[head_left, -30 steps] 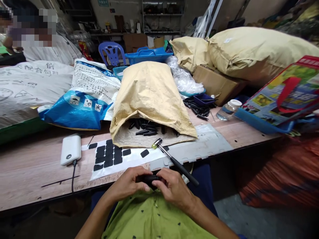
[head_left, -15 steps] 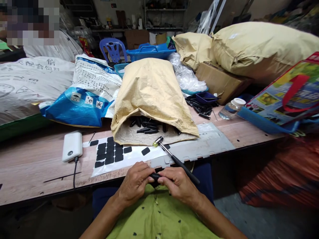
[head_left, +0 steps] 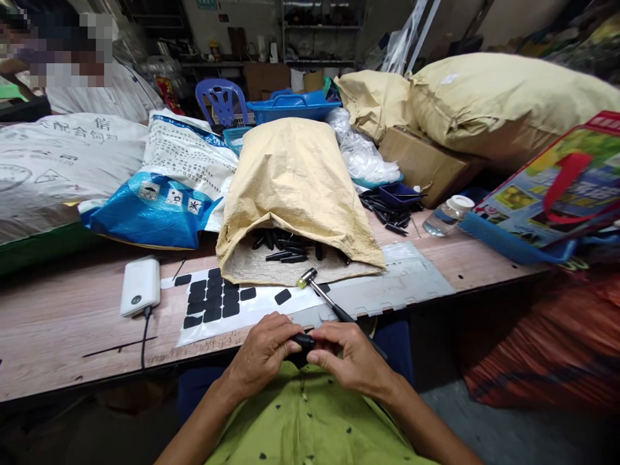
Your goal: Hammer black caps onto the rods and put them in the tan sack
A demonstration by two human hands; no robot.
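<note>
My left hand (head_left: 261, 354) and my right hand (head_left: 346, 358) meet over my lap at the near edge of the wooden table (head_left: 58, 336), both pinched on a small black part (head_left: 303, 340). Just beyond them lies a small hammer (head_left: 323, 297) with a black handle. A white sheet of black adhesive pads (head_left: 213, 302) lies to the left of the hammer. An open tan sack (head_left: 295, 194) behind it spills several black parts (head_left: 285, 248) at its mouth.
A white power bank (head_left: 140, 295) with a cable lies at the left. A blue-and-white sack (head_left: 169, 187), more tan sacks (head_left: 494, 97), a cardboard box (head_left: 426, 165), a clear bottle (head_left: 448, 215) and a blue tray (head_left: 513, 239) crowd the back. Another person (head_left: 101, 84) sits at the far left.
My hands have come closer together on the black part, so less of it shows, and my right fingers have shifted over it. Nothing on the table has moved.
</note>
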